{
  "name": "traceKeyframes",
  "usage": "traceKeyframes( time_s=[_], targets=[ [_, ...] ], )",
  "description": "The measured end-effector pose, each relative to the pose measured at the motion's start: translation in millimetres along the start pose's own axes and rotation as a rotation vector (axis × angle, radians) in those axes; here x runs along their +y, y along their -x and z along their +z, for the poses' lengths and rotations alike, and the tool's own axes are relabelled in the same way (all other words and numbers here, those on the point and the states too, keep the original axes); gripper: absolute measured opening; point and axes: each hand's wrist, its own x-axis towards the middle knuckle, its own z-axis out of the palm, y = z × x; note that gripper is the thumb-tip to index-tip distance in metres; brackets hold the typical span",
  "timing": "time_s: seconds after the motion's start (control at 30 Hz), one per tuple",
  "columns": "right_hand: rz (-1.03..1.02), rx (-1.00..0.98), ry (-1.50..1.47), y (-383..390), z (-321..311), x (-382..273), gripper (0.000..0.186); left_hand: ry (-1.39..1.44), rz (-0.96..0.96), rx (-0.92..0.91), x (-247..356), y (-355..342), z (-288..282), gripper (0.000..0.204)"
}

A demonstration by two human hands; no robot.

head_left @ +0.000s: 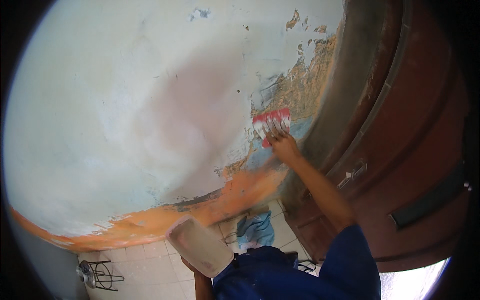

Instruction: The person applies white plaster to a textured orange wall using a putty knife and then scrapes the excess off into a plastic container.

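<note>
My right hand (283, 145) grips a red putty spreader (284, 116) smeared with white, its wide edge up at the wall (190, 100). Around the spreader the wall is patchy: bare tan and grey plaster (305, 92) shows where the pale coat has come off. Low in front of me, my left hand (188, 264) supports a pale, rectangular, round-cornered plastic tub (200, 246). Most of that hand's fingers are hidden behind the tub, and I cannot make out its contents.
A dark red door (415, 120) with a brown frame stands close on the right. Orange paint (150, 222) bands the wall's lower part. On the tiled floor (155, 265) are a blue plastic bag (256, 230) and, at the left, a metal-legged stool (102, 275).
</note>
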Motion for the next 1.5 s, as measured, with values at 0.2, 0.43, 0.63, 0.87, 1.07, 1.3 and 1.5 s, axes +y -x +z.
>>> traceKeyframes(
  time_s=[0.2, 0.43, 0.63, 0.87, 1.07, 1.3, 1.5],
  targets=[
    [0.062, 0.187, -0.173, 0.9, -52.0, 10.6, 0.066, -0.061, 0.042, -0.037, 5.5, -1.8, 3.4, 0.049],
    [0.189, 0.14, -0.146, -72.4, -33.7, 6.1, 0.07, 0.007, 0.003, 0.001, 1.3, 0.4, 8.2, 0.048],
    [0.066, 0.021, 0.032, 14.8, 17.5, 5.3, 0.068, 0.004, 0.01, 0.005, 0.6, 3.6, 5.9, 0.048],
    [0.122, 0.315, -0.13, -14.4, -66.8, 4.6, 0.073, -0.001, 0.012, 0.01, 3.9, 3.0, 5.3, 0.048],
    [0.178, 0.299, -0.066, -57.9, -9.6, 4.2, 0.075, -0.019, 0.009, 0.012, 2.4, 2.4, 9.5, 0.048],
    [0.158, 0.032, -0.121, 16.8, 13.3, -11.4, 0.068, -0.024, 0.009, 0.007, 0.3, 3.2, 6.3, 0.048],
    [0.6, 0.13, -0.901, 22.0, -66.0, -41.9, 0.045, -0.02, 0.015, -0.013, -1.8, 1.7, 0.5, 0.048]
  ],
)
